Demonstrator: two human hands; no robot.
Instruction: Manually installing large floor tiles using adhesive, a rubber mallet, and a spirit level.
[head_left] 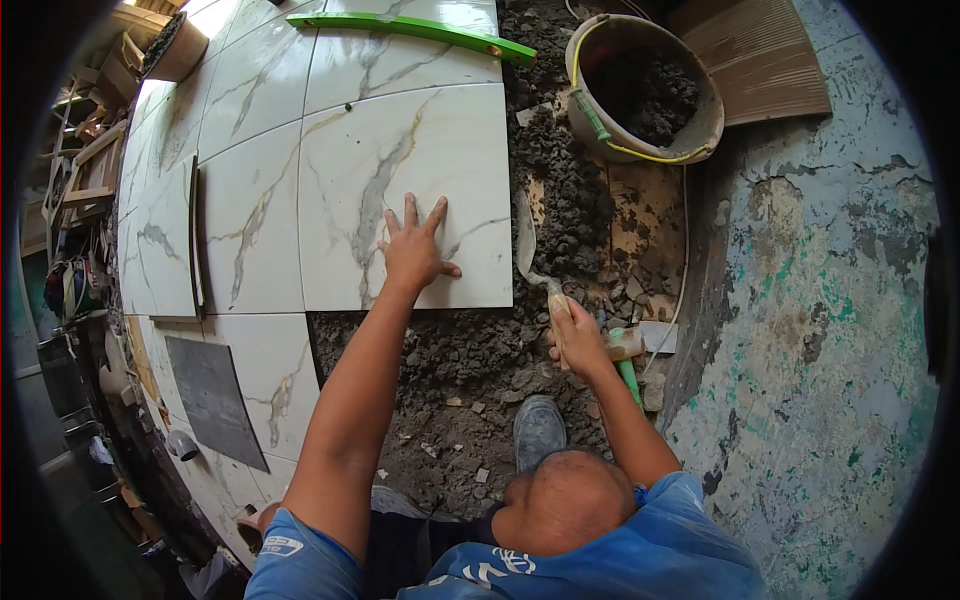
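Observation:
My left hand (414,250) lies with spread fingers on a large white floor tile (340,210) with grey and gold veining. In my right hand (577,338) is a trowel (526,240), gripped by its wooden handle. The trowel's blade stands on edge along the tile's right side, against a strip of dark, crumbly mortar (570,205). More loose mortar and rubble (450,350) shows below the tile's near edge. Beside my right hand lies a tool with a green handle (630,380), its head partly hidden.
A bucket (573,75) of dark mortar stands at the far right, near a peeling wall (800,300). A green spirit level (420,30) rests across the far tiles. Stacked tiles (155,240) and a grey tile piece (215,395) lie at left. My boot (540,430) is on the rubble.

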